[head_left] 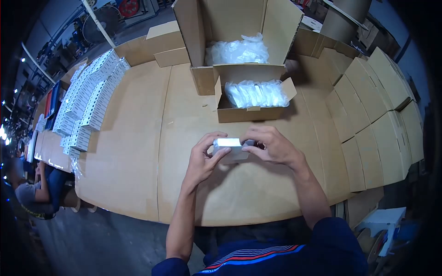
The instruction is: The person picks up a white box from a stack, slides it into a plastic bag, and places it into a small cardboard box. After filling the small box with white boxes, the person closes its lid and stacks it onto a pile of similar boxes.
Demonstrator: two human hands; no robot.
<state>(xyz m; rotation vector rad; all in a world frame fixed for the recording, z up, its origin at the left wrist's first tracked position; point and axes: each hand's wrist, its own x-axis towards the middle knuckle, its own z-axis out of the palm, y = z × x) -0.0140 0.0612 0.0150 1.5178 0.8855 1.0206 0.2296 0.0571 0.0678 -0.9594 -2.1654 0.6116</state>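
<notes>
A small white box [228, 143] is held above the cardboard-covered table, near its middle. My left hand [205, 154] is closed round the box's left side, thumb on the face toward me. At the box's right end my right hand [271, 146] has its fingers bent together at the edge; whether they pinch a flap is too small to tell. Just beyond my hands stands an open brown carton [251, 115] with clear plastic-wrapped items [257, 94] in it. Behind it is a larger open carton [235, 20] with more clear plastic bags [239, 50].
Stacks of small white boxes [87, 94] stand at the table's left. Closed brown cartons [368, 110] are piled along the right side. The table's near edge [138, 217] lies by my forearms. Another person [34, 191] sits at the far left.
</notes>
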